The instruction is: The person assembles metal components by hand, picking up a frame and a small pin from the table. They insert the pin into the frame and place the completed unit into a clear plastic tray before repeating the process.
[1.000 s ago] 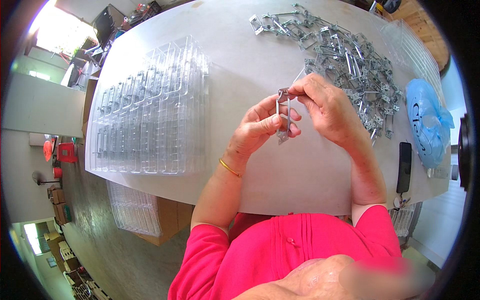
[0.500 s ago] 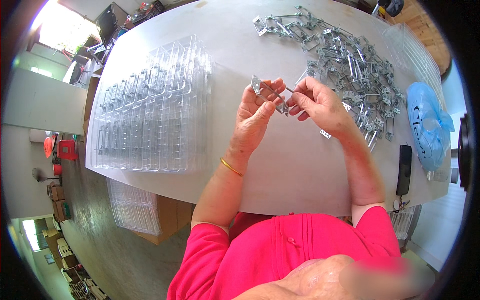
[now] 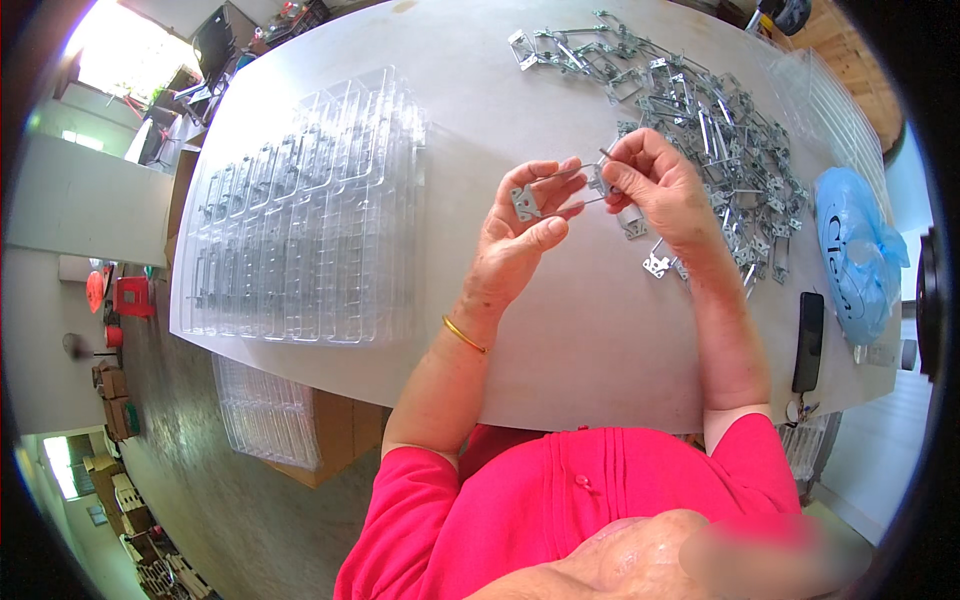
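My left hand [image 3: 525,235] and my right hand [image 3: 655,185] together hold one small grey metal bracket with wire rods [image 3: 560,190] above the white table [image 3: 480,110]. The left fingers pinch its flat plate end, and the right fingers grip the other end. It lies roughly level between the two hands. A large heap of the same metal brackets [image 3: 715,115] is spread on the table beyond and to the right of my right hand. A stack of clear plastic blister trays [image 3: 305,215] lies to the left of my left hand.
A black phone [image 3: 808,340] lies near the table's right front edge beside a blue plastic bag [image 3: 855,255]. More clear trays [image 3: 265,415] rest on a cardboard box below the table's front edge. Loose brackets [image 3: 655,265] lie by my right wrist.
The bracket was held upright between both hands; it has since been turned to lie level, and both hands have shifted slightly up and left.
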`<state>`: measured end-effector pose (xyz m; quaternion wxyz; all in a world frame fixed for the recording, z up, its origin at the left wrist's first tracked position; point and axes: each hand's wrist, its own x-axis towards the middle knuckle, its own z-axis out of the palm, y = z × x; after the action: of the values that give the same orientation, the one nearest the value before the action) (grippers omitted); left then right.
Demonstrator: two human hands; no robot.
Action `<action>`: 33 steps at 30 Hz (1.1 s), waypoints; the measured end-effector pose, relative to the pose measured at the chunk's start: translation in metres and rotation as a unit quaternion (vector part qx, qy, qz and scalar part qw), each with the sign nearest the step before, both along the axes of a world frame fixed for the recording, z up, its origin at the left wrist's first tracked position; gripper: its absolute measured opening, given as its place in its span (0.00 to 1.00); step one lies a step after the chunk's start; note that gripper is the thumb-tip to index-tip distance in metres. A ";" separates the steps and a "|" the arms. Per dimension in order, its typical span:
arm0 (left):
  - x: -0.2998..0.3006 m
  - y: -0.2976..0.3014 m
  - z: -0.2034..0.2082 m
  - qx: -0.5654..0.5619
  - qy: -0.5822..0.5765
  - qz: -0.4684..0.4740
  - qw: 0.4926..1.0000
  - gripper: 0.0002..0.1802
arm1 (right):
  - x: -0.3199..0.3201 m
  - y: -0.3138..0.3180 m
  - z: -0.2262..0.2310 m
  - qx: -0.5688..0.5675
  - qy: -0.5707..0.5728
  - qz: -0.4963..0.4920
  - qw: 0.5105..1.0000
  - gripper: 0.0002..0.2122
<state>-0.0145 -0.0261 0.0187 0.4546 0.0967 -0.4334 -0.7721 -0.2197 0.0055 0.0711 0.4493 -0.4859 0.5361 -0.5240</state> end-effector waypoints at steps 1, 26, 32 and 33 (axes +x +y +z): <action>0.000 -0.002 -0.002 0.000 0.000 0.000 1.000 0.27 | -0.004 0.000 0.002 -0.015 0.009 0.002 1.000 0.05; 0.007 -0.009 -0.014 0.115 0.008 -0.118 0.986 0.09 | 0.001 0.018 0.027 -0.087 0.187 -0.015 0.978 0.02; 0.007 -0.009 -0.015 0.109 0.005 -0.112 0.988 0.08 | 0.008 0.024 0.031 -0.077 0.266 0.006 0.961 0.03; 0.007 -0.009 -0.016 0.102 0.006 -0.114 0.988 0.07 | 0.007 0.024 0.032 -0.068 0.275 0.005 0.959 0.04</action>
<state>-0.0077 -0.0349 0.0032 0.3542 0.0878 -0.3582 -0.8594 -0.2126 0.0297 0.1027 0.2532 -0.6434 0.5995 -0.4032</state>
